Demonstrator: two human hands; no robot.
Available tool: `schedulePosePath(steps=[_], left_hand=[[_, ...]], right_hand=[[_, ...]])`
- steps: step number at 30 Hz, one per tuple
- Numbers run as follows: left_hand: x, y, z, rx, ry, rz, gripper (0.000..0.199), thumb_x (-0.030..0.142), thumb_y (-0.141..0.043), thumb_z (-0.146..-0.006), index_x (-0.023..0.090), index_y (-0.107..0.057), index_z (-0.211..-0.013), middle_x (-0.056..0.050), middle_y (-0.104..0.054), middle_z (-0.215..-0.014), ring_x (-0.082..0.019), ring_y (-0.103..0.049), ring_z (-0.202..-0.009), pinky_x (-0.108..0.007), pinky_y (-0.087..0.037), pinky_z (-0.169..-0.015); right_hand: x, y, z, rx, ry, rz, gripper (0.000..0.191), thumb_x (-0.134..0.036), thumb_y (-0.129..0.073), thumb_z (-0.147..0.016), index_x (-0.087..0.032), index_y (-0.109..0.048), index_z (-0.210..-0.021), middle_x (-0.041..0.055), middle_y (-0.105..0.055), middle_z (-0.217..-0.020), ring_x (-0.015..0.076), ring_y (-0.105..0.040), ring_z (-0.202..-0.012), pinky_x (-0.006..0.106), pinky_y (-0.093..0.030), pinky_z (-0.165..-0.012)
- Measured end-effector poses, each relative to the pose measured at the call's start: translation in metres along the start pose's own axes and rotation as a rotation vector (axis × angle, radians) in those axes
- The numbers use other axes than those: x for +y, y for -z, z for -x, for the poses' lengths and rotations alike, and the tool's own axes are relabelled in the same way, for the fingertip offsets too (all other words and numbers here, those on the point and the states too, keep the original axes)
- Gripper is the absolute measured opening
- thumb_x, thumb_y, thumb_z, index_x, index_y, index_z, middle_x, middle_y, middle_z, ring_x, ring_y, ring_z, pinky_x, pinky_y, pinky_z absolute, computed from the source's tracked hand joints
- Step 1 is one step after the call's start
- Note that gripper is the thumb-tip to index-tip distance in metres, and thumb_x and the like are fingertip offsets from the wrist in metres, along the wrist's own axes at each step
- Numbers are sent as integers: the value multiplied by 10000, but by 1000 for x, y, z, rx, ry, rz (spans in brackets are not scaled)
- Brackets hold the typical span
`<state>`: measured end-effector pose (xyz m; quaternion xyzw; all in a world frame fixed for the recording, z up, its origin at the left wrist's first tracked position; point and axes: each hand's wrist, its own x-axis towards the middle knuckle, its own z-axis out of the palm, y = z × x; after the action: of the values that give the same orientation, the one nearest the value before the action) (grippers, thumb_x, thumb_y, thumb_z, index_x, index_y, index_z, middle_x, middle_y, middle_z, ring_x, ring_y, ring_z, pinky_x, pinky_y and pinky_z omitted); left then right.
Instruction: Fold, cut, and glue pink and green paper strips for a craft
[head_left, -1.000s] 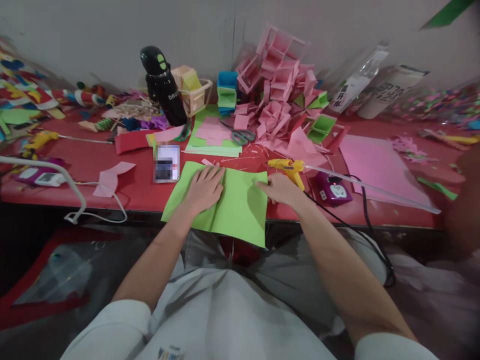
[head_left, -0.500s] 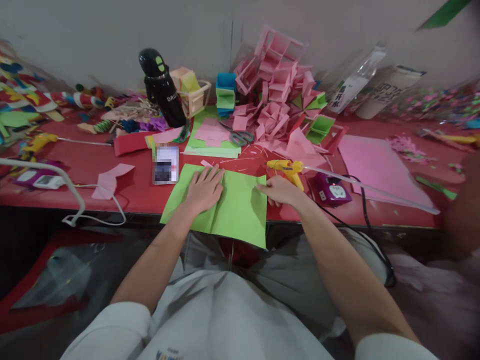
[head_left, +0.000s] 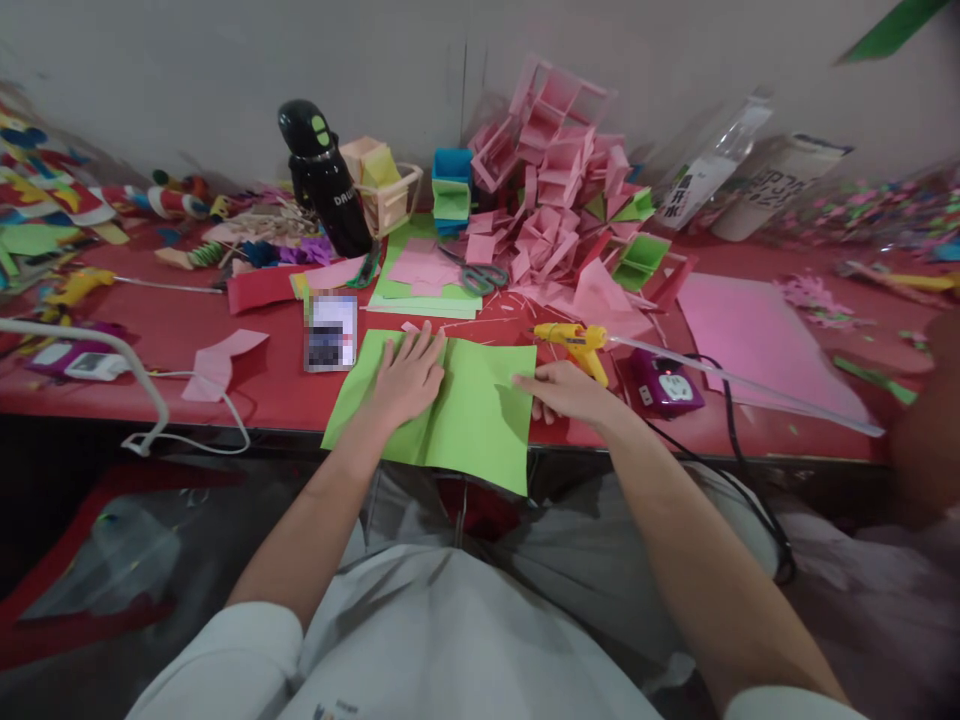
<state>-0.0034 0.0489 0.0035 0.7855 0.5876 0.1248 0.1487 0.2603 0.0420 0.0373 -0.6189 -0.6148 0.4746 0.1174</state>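
Note:
A sheet of green paper (head_left: 480, 420) with a crease down its middle lies at the table's front edge, its near side hanging over. My left hand (head_left: 409, 378) rests flat on its left half, fingers stretched forward. At the right edge, my right hand (head_left: 562, 388) pinches the sheet between thumb and fingers, and that half is slightly raised. Just beyond my right hand is a yellow glue gun (head_left: 574, 343) with a long clear glue stick. A purple power socket (head_left: 664, 385) sits to its right.
Pink folded paper pieces (head_left: 562, 165) pile up at the back by the wall. Scissors (head_left: 480, 277), a black flask (head_left: 330, 190) and a blurred-out phone-like item (head_left: 331, 332) lie beyond the sheet. A pink sheet (head_left: 765, 330) is at right. Another person's arm (head_left: 926, 430) shows at the right edge.
The right half of the green sheet has tilted up a little, its right edge shifting with my right hand. My left hand stays in place.

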Motion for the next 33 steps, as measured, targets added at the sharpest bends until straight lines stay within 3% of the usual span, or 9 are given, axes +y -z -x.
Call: schedulePosePath(steps=[4, 7, 11, 21, 28, 33], left_hand=[[0, 7, -3, 156, -47, 11, 542, 232, -326, -981, 187, -459, -1504, -90, -355, -1629, -276, -272, -1534, -553, -167, -1258], [-4, 10, -1, 99, -127, 6, 489, 247, -330, -993, 173, -556, -1421, -97, -461, -1569, -251, -369, -1492, -496, -213, -1258], [-11, 5, 1, -3, -159, -9, 526, 288, -294, -1022, 160, -452, -1507, -98, -363, -1625, -255, -303, -1523, -511, -205, -1255], [-17, -4, 2, -12, -152, -26, 546, 330, -235, -1047, 184, -374, -1554, -64, -290, -1658, -225, -228, -1550, -480, -173, -1270], [-16, -3, 0, -7, -131, -65, 551, 333, -216, -1049, 180, -360, -1559, -58, -289, -1658, -213, -218, -1552, -465, -182, -1272], [-16, -1, -10, -6, -102, -81, 547, 325, -219, -1049, 165, -378, -1547, -70, -286, -1659, -233, -223, -1551, -480, -181, -1269]], right_hand=[[6, -4, -6, 53, 35, -18, 417, -454, -612, -941, -185, -594, -624, 25, -644, -502, 105, -543, -400, 222, -406, -435], [6, -5, -10, 122, 46, -45, 426, -448, -588, -959, -187, -567, -622, 12, -611, -484, 98, -526, -389, 215, -377, -409], [5, -5, -10, 111, 29, -67, 448, -420, -561, -976, -187, -562, -594, 18, -610, -479, 95, -519, -375, 217, -363, -396], [3, -4, -7, 87, -16, 54, 417, -300, -576, -967, -180, -569, -567, 16, -624, -458, 100, -558, -366, 202, -411, -433], [1, -2, -1, 97, -47, -64, 504, -527, -628, -925, -194, -537, -557, 15, -604, -434, 106, -552, -369, 203, -397, -400], [-1, -3, -1, 78, -33, -74, 425, -300, -595, -969, -179, -557, -563, 7, -603, -428, 94, -552, -363, 185, -391, -395]])
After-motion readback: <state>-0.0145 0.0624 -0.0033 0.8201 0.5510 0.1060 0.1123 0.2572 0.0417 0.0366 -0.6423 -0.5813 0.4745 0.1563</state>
